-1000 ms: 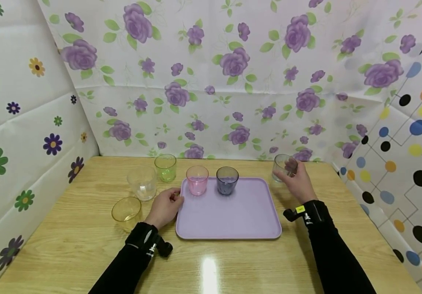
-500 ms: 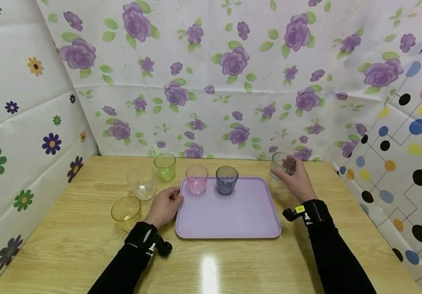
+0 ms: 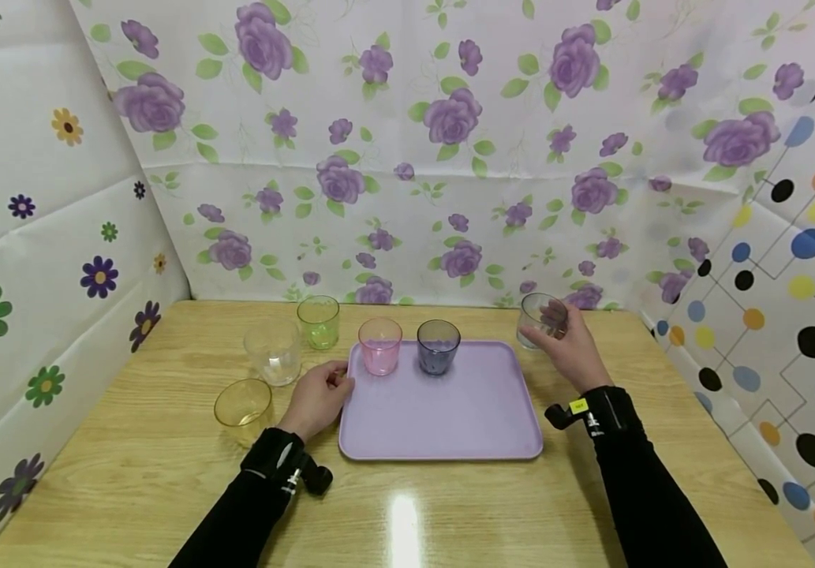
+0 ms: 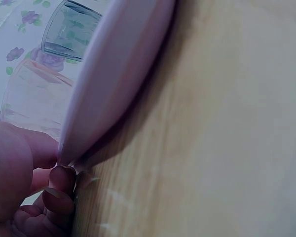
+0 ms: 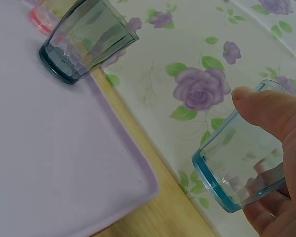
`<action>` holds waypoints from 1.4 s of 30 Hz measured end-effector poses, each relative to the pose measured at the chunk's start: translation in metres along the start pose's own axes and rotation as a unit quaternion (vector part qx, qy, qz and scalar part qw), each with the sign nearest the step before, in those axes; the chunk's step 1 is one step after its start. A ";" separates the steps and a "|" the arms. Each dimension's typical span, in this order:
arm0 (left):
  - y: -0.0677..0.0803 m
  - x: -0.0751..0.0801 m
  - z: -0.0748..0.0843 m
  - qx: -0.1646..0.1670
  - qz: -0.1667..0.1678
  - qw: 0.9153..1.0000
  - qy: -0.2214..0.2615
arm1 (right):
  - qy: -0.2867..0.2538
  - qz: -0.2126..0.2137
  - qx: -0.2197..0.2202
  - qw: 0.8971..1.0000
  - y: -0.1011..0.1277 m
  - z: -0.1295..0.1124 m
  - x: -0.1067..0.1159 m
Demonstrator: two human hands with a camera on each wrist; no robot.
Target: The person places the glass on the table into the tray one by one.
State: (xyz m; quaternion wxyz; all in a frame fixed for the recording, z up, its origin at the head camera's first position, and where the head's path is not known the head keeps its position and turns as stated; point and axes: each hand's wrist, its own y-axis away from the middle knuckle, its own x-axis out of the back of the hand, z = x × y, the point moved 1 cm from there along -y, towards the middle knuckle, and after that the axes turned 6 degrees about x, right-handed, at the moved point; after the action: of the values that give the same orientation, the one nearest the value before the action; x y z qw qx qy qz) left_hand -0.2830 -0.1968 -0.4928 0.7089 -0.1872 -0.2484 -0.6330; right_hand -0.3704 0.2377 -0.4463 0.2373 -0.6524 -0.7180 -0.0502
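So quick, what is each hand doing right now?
Left hand: pinching the purple tray at its edge.
Right hand: gripping a clear blue-tinted cup.

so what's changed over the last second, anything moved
The right hand, gripping the clear bluish cup, has drifted slightly left toward the tray and lifted a touch. The left hand still pinches the tray's left edge. The pink cup, dark cup and the cups on the table haven't moved.
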 end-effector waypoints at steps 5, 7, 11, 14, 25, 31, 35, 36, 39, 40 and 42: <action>0.001 0.000 0.001 -0.003 0.001 1.000 0.000 | 0.002 0.002 -0.001 1.000 0.000 0.000 -0.001; 0.001 0.000 0.001 -0.004 0.002 1.000 0.000 | 0.003 0.001 0.000 1.000 0.000 0.000 -0.001; 0.001 0.000 0.002 -0.002 0.002 1.000 0.000 | 0.008 -0.006 0.002 1.000 0.002 -0.002 -0.002; 0.002 0.000 0.002 0.003 0.000 1.000 0.001 | 0.010 -0.012 0.001 1.000 0.004 -0.003 -0.003; 0.002 0.000 0.002 0.002 0.000 1.000 0.003 | 0.000 -0.027 0.000 1.000 0.005 -0.005 -0.005; 0.001 0.000 0.001 0.001 -0.001 1.000 0.004 | 0.004 -0.030 0.001 1.000 0.007 -0.011 -0.008; 0.001 0.000 0.001 0.001 -0.001 1.000 0.005 | 0.002 -0.032 0.001 0.999 0.007 -0.014 -0.010; 0.001 0.000 0.001 0.001 -0.001 1.000 0.004 | 0.002 -0.034 0.001 0.999 0.008 -0.014 -0.010; 0.001 0.000 0.001 0.001 -0.003 1.000 0.006 | 0.002 -0.041 0.000 0.999 0.008 -0.014 -0.011; 0.001 0.001 0.001 0.001 -0.003 1.000 0.006 | 0.003 -0.045 -0.001 0.999 0.009 -0.014 -0.011; 0.001 0.001 0.001 0.002 -0.004 1.000 0.006 | 0.006 -0.052 -0.002 0.999 0.009 -0.012 -0.011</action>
State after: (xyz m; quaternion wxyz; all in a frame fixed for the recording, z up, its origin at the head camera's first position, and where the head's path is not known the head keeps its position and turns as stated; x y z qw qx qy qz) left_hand -0.2825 -0.1963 -0.4913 0.7085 -0.1809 -0.2459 -0.6363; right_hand -0.3580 0.2238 -0.4420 0.2371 -0.6142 -0.7496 -0.0676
